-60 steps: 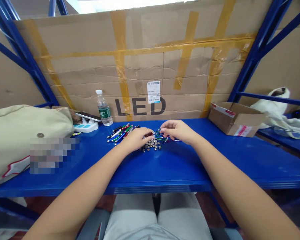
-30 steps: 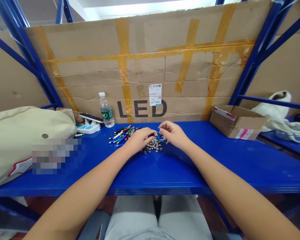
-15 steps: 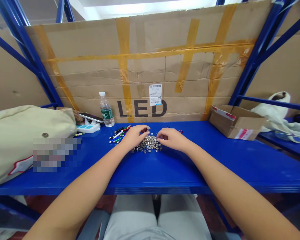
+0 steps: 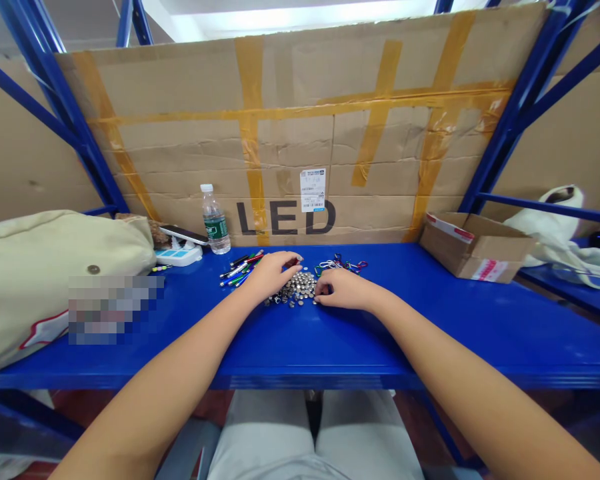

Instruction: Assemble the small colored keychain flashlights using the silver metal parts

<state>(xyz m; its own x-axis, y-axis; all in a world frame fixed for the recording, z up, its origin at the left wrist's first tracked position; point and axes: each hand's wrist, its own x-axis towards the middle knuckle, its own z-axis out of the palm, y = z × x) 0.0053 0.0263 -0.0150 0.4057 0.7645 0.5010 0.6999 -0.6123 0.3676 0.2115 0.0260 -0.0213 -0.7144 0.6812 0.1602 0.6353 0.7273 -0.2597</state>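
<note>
A heap of small round silver metal pieces [image 4: 301, 285] lies on the blue tabletop [image 4: 310, 340] between my hands. My left hand [image 4: 273, 272] arches over the heap's left side, its thumb and fingers apart and nothing visible in them. At the right edge of the heap, my right hand [image 4: 344, 289] is low with fingers curled toward the thumb. Its fingertips touch the outermost pieces; whether one is pinched there is hidden. Several pens [image 4: 237, 270] lie beyond my left hand, and a cluster of coloured carabiner clips [image 4: 337, 264] lies behind my right hand.
A water bottle [image 4: 215, 223], a white power strip [image 4: 180, 255] and a phone [image 4: 184, 234] stand or lie at the back left. A cream bag [image 4: 65, 260] covers the left end. An open cardboard box [image 4: 473, 247] sits at the back right, before a tall cardboard sheet [image 4: 190, 160].
My right hand has moved down and nearer along the heap's right edge, uncovering the carabiner clips behind it. My left hand stays nearly in place.
</note>
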